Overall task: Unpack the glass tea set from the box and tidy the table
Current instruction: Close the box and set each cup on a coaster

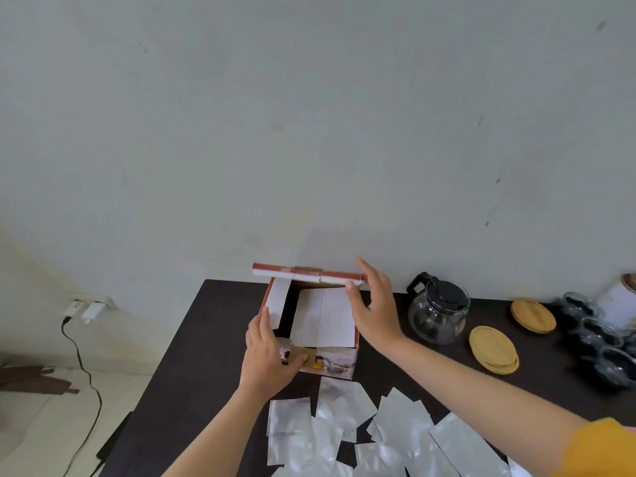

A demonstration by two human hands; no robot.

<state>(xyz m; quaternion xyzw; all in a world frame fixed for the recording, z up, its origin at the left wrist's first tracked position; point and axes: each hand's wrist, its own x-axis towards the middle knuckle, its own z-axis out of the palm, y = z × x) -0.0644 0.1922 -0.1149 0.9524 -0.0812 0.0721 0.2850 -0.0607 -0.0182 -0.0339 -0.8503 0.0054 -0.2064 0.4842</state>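
Observation:
The printed cardboard box (335, 361) stands open on the dark table (192, 346), its lid flap (306, 274) raised at the back and white flaps folded inside. My left hand (270, 356) grips the box's near left corner. My right hand (373, 309) rests on the right end of the lid flap, fingers spread around its edge. A glass teapot (438, 313) with a black lid and handle stands to the right of the box. Several glass cups (599, 342) sit at the far right.
Several clear plastic bags (347, 428) lie scattered on the table's near side. Wooden coasters (494, 349) and another stack of coasters (532, 315) lie right of the teapot. A white canister (619, 301) stands at the far right. A charger and cable (90, 313) hang at the wall on the left.

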